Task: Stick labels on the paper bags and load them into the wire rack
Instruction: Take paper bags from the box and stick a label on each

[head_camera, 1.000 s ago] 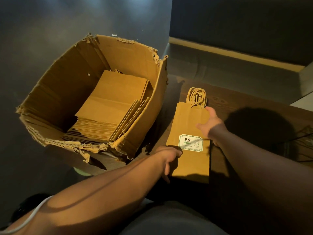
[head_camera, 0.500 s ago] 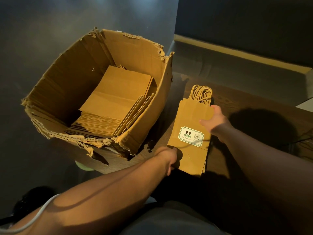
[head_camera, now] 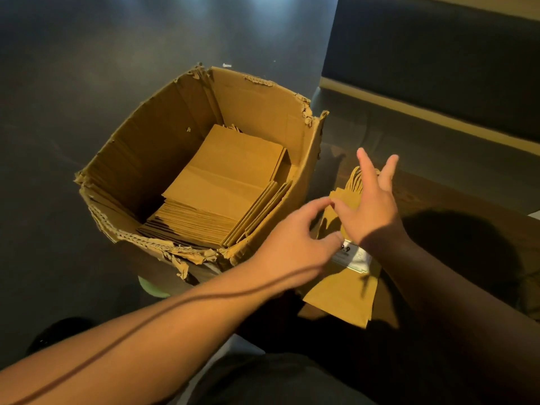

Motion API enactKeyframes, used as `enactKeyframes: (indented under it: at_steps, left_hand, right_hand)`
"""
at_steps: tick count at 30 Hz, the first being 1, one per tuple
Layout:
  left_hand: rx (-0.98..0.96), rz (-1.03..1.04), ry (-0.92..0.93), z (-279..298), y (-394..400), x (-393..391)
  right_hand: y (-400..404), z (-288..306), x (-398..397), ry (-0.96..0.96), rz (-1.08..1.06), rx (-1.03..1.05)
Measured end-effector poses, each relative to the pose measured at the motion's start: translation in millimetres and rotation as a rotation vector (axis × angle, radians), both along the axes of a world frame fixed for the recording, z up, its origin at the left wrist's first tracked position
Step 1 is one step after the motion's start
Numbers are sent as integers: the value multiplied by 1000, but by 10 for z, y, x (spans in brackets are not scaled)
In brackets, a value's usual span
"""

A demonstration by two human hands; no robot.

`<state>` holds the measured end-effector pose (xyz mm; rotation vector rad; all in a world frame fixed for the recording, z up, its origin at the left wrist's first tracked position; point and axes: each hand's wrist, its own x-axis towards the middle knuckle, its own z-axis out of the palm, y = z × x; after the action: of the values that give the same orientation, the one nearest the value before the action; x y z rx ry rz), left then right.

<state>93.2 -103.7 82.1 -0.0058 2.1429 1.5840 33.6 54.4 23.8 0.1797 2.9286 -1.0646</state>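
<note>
At the left stands a torn cardboard box [head_camera: 163, 159], open at the top, with a stack of flat paper bags [head_camera: 216, 197] lying inside it. It sits just beside the tabletop [head_camera: 455, 217], most likely so that the next unlabelled bag can be drawn out with a short reach. A few bags at the stack's right side lean on edge against the box wall.

The left hand [head_camera: 295, 241] reaches across between the box and the work area. Its fingers [head_camera: 317, 204] are loosely curled and moderately spread, with forefinger and thumb set apart as if about to pinch; they seem to grip nothing, though whether the tips touch the bag's left edge cannot be told.

Right of it, a paper bag [head_camera: 347, 293] lies flat on the tabletop with its twisted handles [head_camera: 355, 178] pointing away from the person. A white label [head_camera: 355, 258] is stuck on its upper face, partly hidden under both wrists. Lying flat gives a firm backing for pressing a label down, which probably explains the pose.

The right hand [head_camera: 371, 211] hovers over the bag's upper half, fingers [head_camera: 365, 168] straight and splayed wide, holding nothing; whether the palm touches the paper is hidden.

Since this bag already carries its label, the sensible next step is to lift it for loading. The wire rack is not in view.
</note>
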Motion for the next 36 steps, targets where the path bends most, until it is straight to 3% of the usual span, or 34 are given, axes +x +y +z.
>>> enactKeyframes:
  at_steps: [2,5,8,11,16,19,25,36]
  left_hand:
    - [35,40,92,186,-232,-76]
    - [-210,107,358,246,-641,-309]
    - [-494,59,264,23,-994,-519]
    - [-319,16,47,-201,-1153,-569]
    - [-212,-10,23,-326,-1164,-556]
    - [-234,-47,76,-376,-1189,-581]
    - [-225,-62,77,-439,-1206,-649]
    - [-278,-70,81,-460,-1160,-649]
  right_hand:
    - [-164,141,-27,34,56,-106]
    - [-409,266,-39,101,164,-154]
    - [-639,245,-1,142,204,-93]
    - [-762,74,2,112,104,-138]
    - [-825,-62,104,111,71,-245]
    - [-840,-16,140,170,102,-174]
    - [-871,-6,137,110,58,-172]
    - [-905,36,155,-78,-15,-557]
